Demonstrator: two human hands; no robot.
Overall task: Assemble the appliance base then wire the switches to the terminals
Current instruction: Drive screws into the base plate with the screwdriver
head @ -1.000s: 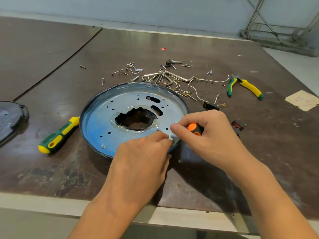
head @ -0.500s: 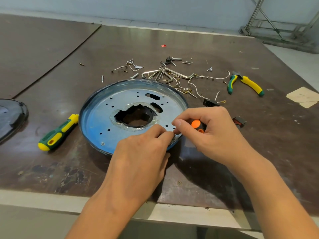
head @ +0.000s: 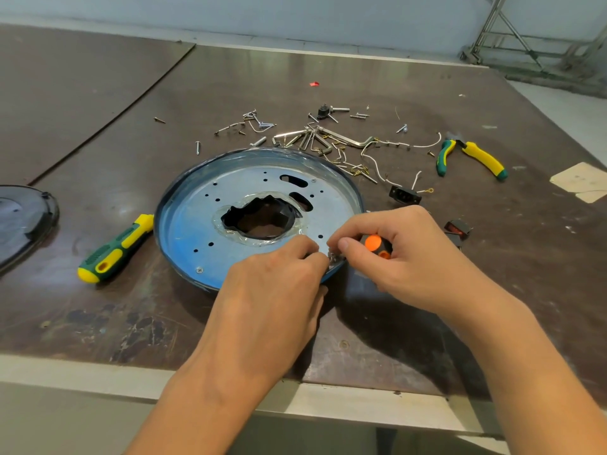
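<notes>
Your left hand [head: 272, 290] pinches a small screw [head: 333, 257] at the near rim of the base plate [head: 193, 224], while your right hand [head: 407, 261] grips a stubby screwdriver [head: 374, 244]; misaligned, the small screw could skitter off.

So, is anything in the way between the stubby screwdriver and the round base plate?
Nothing visible. The right hand holds the stubby screwdriver at the rim of the base plate, where the left hand pinches a small metal part.
</notes>
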